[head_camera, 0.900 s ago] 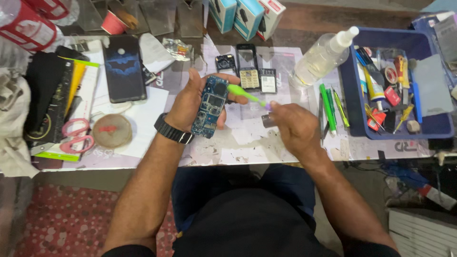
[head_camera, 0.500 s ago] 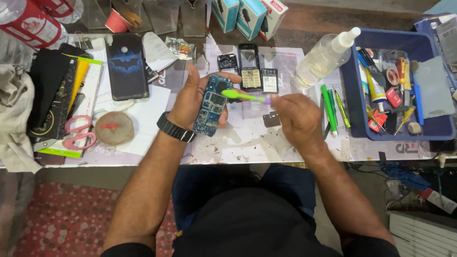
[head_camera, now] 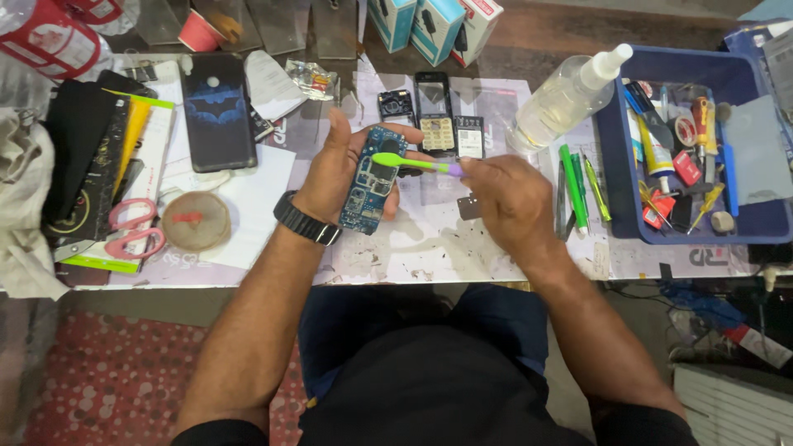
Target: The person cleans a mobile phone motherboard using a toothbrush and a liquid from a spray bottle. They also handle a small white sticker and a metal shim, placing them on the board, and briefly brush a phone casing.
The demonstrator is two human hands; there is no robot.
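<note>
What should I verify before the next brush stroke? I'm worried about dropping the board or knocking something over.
1. Left hand grips the blue circuit board: ok.
2. Right hand holds the green brush: ok.
3. Brush head rests on the board's upper part: ok.
4. Spray bottle lies tilted against the blue tray, apart from the right hand: ok.
5. Bottle cap sealed: cannot tell.

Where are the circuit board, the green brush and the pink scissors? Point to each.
circuit board [head_camera: 369,188]: head view, middle of the blue board.
green brush [head_camera: 396,160]: head view, its green head end.
pink scissors [head_camera: 132,230]: head view, its pink handle loops.
</note>
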